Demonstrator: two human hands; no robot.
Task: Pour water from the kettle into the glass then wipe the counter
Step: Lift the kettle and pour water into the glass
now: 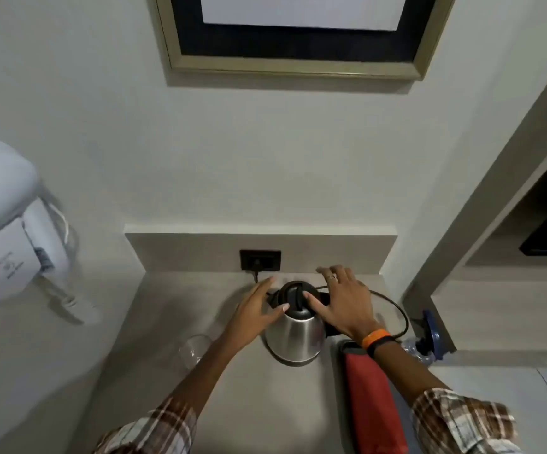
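Note:
A steel kettle (pixel 293 335) with a black lid stands on the grey counter (pixel 174 322) near the back wall. My left hand (pixel 255 309) rests against the kettle's left side with the thumb on the lid's rim and the fingers spread. On the right of the lid lies my right hand (pixel 344 301), fingers apart, thumb touching the lid; the handle is hidden under it. A clear glass (pixel 195 350) stands left of the kettle, partly behind my left forearm. A red cloth (pixel 373 398) lies on the counter under my right forearm.
The kettle's black cord (pixel 400 314) loops right and plugs into a dark wall socket (pixel 260 260). A plastic bottle with a blue cap (pixel 424 342) lies at the counter's right corner. A white wall-mounted dryer (pixel 6 231) hangs at the left. A framed picture (pixel 298 65) hangs above.

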